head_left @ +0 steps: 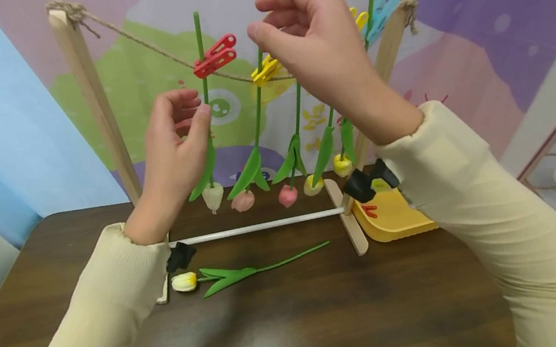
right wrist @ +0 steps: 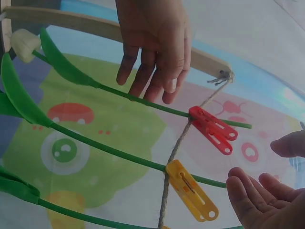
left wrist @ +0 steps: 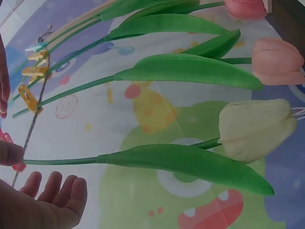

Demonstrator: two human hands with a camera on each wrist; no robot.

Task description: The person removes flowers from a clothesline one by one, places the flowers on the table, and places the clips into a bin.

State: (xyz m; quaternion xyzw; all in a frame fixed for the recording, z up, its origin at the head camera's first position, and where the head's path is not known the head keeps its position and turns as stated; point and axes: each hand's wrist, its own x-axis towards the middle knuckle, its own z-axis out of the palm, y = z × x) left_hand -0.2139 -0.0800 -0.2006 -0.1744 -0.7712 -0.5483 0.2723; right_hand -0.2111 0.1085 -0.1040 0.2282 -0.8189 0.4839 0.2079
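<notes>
My left hand (head_left: 173,147) is beside the stem of a hanging white artificial tulip (head_left: 213,196), fingers loosely bent and not wrapped round it. A red clothespin (head_left: 215,57) clips that stem upside down to the twine (head_left: 138,40). Higher up and to the right, my right hand (head_left: 328,49) hovers near a yellow clothespin (head_left: 265,71), thumb apart from the fingers and nothing between them. In the right wrist view, the right hand (right wrist: 267,191) is clear of the red clothespin (right wrist: 213,130). The yellow clothespin holds a pale pink tulip (head_left: 243,201).
More hanging tulips, a pink one (head_left: 287,195) and yellow ones (head_left: 312,185), continue rightward. Blue clothespins (head_left: 384,9) are by the right wooden post (head_left: 387,51). A white-and-yellow tulip (head_left: 185,282) lies in front of the white rod (head_left: 258,228). The yellow tray (head_left: 396,215) contains red clothespins (head_left: 369,211).
</notes>
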